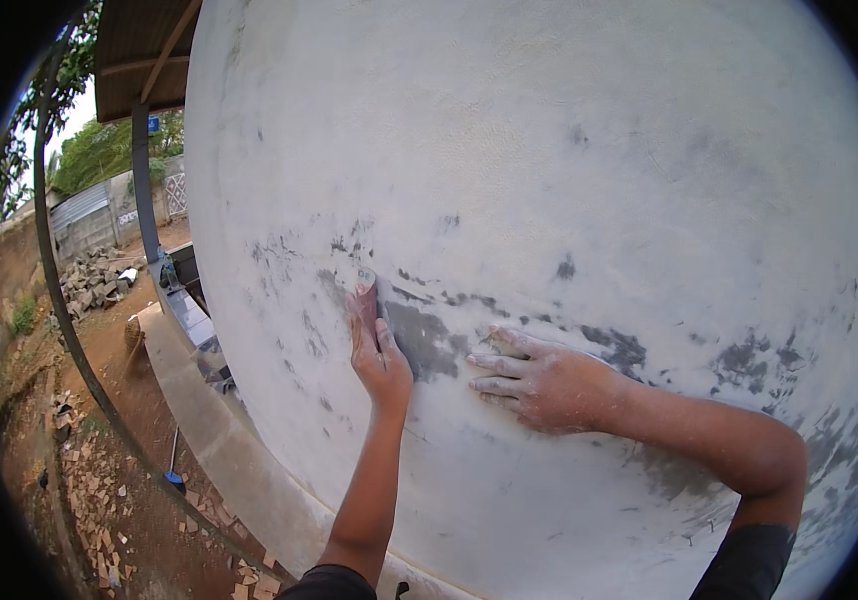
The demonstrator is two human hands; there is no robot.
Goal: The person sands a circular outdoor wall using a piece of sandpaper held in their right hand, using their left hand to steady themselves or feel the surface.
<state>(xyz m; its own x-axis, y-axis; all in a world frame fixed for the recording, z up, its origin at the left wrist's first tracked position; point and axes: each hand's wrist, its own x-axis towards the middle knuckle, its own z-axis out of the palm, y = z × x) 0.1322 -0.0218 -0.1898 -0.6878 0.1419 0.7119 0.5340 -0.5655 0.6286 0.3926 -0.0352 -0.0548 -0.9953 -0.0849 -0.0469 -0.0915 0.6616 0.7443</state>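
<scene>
A whitish plastered wall [474,187] with grey bare patches fills most of the view. My left hand [379,360] grips a folded piece of reddish-brown sandpaper [367,300] against the wall, its pale backing showing at the top with some print. Just right of it lies a dark grey patch [421,337]. My right hand [541,375] rests palm-down on the wall with its fingers spread, pointing left, and holds nothing that I can see. White dust coats the fingers of both hands.
At the left a concrete ledge [211,442] runs along the wall's foot. Beyond it are a dark post [143,180], a plastic bottle [167,270], a blue broom [173,476], a rubble pile [95,281] and broken tile pieces [103,525] on reddish soil. Small nails protrude at the lower right.
</scene>
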